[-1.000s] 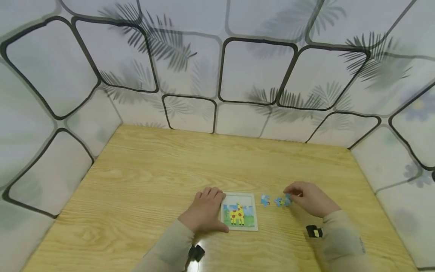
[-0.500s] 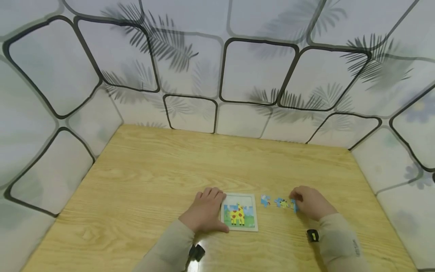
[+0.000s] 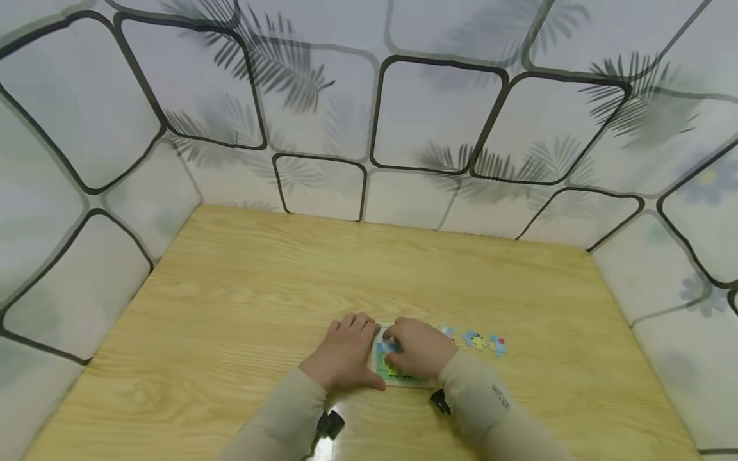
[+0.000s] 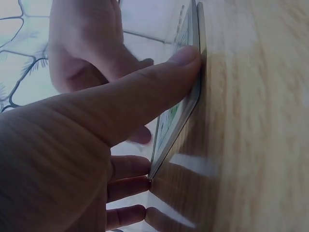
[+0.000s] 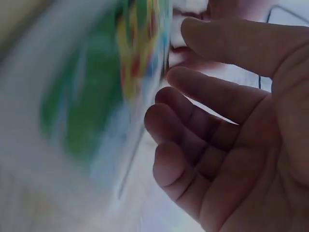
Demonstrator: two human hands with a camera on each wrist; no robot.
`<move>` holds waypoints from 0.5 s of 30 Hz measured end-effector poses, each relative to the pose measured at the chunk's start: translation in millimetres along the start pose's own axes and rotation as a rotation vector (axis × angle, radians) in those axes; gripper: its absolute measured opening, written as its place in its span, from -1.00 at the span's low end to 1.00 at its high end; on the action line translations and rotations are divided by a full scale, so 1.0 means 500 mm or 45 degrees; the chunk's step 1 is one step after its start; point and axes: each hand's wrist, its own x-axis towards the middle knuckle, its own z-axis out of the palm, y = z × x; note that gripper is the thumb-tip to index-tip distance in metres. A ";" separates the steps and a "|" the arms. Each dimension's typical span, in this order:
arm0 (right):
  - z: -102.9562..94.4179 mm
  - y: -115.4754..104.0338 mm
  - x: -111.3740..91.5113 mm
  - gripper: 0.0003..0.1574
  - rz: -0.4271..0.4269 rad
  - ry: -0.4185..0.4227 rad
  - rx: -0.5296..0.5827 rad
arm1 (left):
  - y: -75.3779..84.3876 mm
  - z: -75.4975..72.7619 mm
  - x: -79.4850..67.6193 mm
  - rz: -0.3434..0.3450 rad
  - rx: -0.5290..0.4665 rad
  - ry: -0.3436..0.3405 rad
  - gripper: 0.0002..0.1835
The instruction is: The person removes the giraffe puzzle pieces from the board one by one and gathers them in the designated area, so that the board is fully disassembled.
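Observation:
A jigsaw puzzle in a pale tray [image 3: 410, 384] lies on the wooden table; its giraffe picture is mostly hidden by my right hand in the head view. My left hand [image 3: 346, 355] rests along the tray's left side. In the left wrist view its thumb [image 4: 184, 57] touches the tray's edge, with other fingertips at a corner. My right hand [image 3: 423, 349] is over the tray, fingers bent loosely. In the right wrist view its thumb [image 5: 193, 34] and index finger stand apart, with no piece showing between them. The picture [image 5: 79, 108] is blurred there.
To the right of the tray, a partly covered puzzle piece [image 3: 447, 331], a blue and yellow piece [image 3: 475, 340] and a blue piece with a red spot [image 3: 498, 346] lie on the table [image 3: 277, 275]. Patterned fabric walls [image 3: 415, 115] stand around the table.
My right hand has moved left from the loose pieces to over the tray. The rightmost piece, earlier at its fingers, now lies uncovered. My left hand has kept its place at the tray.

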 end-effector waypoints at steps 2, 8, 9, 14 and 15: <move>0.008 -0.010 0.006 -0.61 0.024 -0.034 0.039 | 0.001 0.000 0.002 0.015 -0.003 -0.012 0.07; 0.013 -0.011 0.013 -0.69 0.103 -0.070 0.211 | 0.007 -0.003 0.000 0.005 -0.007 -0.017 0.04; 0.013 -0.010 0.014 -0.70 0.118 -0.074 0.244 | 0.008 -0.004 -0.001 0.002 -0.009 -0.015 0.03; 0.019 0.003 0.019 -0.70 0.083 -0.016 0.320 | 0.006 -0.007 -0.004 -0.011 -0.001 -0.010 0.03; 0.021 0.006 0.019 -0.71 0.063 0.004 0.335 | 0.005 -0.007 -0.005 -0.013 -0.001 -0.007 0.04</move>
